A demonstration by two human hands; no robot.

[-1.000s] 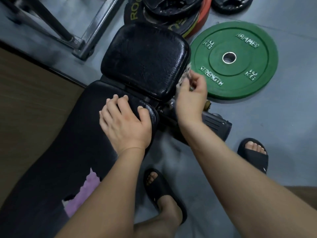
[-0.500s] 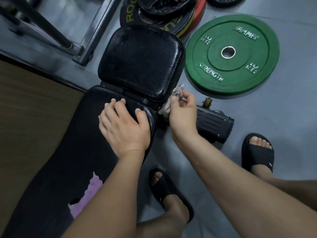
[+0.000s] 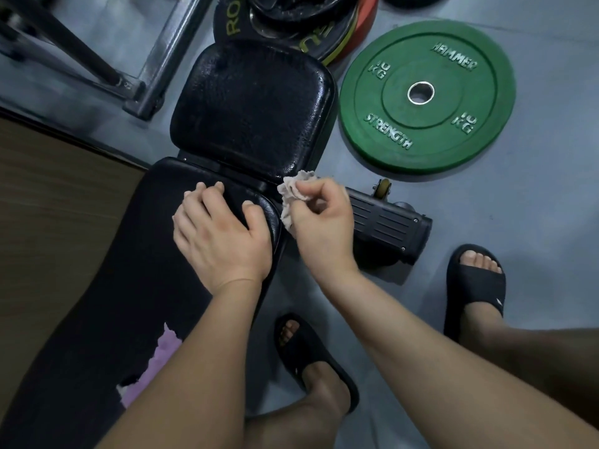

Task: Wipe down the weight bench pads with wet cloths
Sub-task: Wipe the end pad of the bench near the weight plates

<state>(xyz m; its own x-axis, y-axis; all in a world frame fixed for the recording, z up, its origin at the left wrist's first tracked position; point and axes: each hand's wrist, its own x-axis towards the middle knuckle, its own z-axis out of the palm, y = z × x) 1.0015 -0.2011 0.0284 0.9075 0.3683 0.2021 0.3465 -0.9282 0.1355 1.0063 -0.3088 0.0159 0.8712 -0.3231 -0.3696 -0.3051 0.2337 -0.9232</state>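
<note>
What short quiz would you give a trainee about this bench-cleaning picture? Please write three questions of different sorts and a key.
1. True or false: the left hand rests flat on the long pad.
2. What does the right hand hold? A) a sponge B) a crumpled cloth C) a spray bottle
3. Fill in: the weight plate lying flat on the floor, to the right of the small pad, is ____ in colour.
Key: 1 true; 2 B; 3 green.
</note>
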